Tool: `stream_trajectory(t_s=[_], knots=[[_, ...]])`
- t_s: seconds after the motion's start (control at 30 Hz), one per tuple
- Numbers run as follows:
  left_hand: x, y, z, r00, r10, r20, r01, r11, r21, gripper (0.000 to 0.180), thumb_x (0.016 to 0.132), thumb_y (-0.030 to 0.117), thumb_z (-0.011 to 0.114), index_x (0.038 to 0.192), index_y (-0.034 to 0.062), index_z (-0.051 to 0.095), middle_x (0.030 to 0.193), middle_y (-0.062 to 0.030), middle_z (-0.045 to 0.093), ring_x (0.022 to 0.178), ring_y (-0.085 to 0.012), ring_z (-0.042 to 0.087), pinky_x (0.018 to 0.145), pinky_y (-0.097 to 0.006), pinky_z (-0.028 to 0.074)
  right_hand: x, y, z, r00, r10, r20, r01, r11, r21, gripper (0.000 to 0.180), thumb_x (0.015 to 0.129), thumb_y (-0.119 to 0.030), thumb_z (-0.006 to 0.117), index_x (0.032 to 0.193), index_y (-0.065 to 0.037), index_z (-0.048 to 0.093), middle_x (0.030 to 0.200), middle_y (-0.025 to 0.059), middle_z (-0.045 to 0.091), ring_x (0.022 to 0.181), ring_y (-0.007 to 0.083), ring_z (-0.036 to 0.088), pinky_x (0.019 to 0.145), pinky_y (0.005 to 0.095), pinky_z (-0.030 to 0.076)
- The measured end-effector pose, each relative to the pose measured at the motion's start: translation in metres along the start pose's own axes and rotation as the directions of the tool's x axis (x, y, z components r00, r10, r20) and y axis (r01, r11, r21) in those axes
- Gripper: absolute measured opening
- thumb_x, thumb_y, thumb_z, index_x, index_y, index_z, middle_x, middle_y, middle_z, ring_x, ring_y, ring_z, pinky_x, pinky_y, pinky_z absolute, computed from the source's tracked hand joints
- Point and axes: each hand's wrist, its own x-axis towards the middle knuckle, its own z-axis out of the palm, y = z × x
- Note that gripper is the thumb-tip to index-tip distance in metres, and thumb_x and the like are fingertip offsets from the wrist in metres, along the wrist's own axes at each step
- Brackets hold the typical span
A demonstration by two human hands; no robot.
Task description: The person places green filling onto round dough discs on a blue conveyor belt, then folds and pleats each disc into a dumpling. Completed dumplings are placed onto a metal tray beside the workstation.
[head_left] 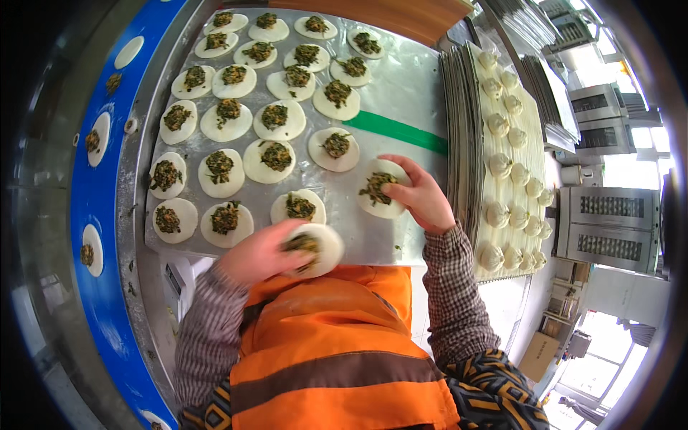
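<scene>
My left hand (pixel 261 254) is closed on a round dough wrapper (pixel 330 249) with chopped green filling, held tilted just over the table's near edge. My right hand (pixel 416 192) grips another filled dough wrapper (pixel 383 206) by its right side, thumb on the filling. Many flat white wrappers, each topped with filling, lie in rows on the metal table (pixel 401 93). One filled wrapper (pixel 301 206) sits right behind my left hand, and another (pixel 335 149) lies left of my right hand. My left hand is slightly blurred.
Along the left runs a blue conveyor belt (pixel 107 287) carrying more wrappers with filling. A green strip (pixel 398 131) crosses the tabletop. To the right stand stacked trays (pixel 462 143), the top one (pixel 512 193) bearing pleated buns. Farther right are steel cabinets (pixel 609 222) and a cardboard box (pixel 539 356).
</scene>
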Motion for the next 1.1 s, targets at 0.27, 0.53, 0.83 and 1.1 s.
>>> stream_trajectory(t_s=[0.27,0.53,0.83,1.1], knots=[[0.118,-0.011,0.059,0.985,-0.078,0.151,-0.093,0.502,0.86,0.04,0.077,0.014,0.063,0.114,-0.0001,0.057,0.107,-0.0199,0.061,0.104,-0.0369,0.057,0.091,-0.04,0.047,0.001,0.076,-0.025,0.999,-0.046,-0.017,0.049,0.976,0.214,0.045,0.085,-0.009,0.066,0.126,-0.001,0.05,0.11,0.0076,0.062,0.095,0.0161,0.061,0.084,0.0317,0.052],[0.091,-0.01,0.068,0.913,0.407,-0.022,-0.134,0.353,0.926,0.028,0.074,0.007,0.062,0.101,-0.0003,0.058,0.097,-0.016,0.058,0.101,-0.0294,0.056,0.088,-0.038,0.047,0.013,0.062,-0.017,0.927,-0.374,-0.019,0.212,0.565,-0.798,0.044,0.076,-0.01,0.071,0.118,-0.003,0.059,0.103,0.0133,0.066,0.088,0.0278,0.064,0.074,0.0342,0.051],[-0.138,0.012,-0.123,-0.005,0.583,-0.813,0.203,0.796,0.57,0.029,0.082,0.004,0.066,0.11,0.0043,0.057,0.093,-0.0055,0.061,0.077,-0.0113,0.058,0.064,-0.024,0.051,0.101,-0.048,0.12,0.838,-0.452,0.305,0.537,0.586,-0.608,0.029,0.081,0.001,0.064,0.11,-0.002,0.062,0.094,0.0078,0.064,0.078,0.0147,0.062,0.069,0.0263,0.05],[-0.197,-0.029,-0.218,-0.238,0.592,-0.77,0.656,0.683,0.323,0.047,0.078,0.02,0.073,0.115,-0.0014,0.053,0.107,-0.0213,0.06,0.096,-0.0355,0.058,0.079,-0.044,0.049,0.246,-0.095,0.358,0.531,-0.435,0.727,0.846,0.326,-0.422,0.027,0.081,-0.007,0.066,0.108,-0.002,0.063,0.089,0.0094,0.065,0.078,0.0152,0.062,0.069,0.0272,0.051]])
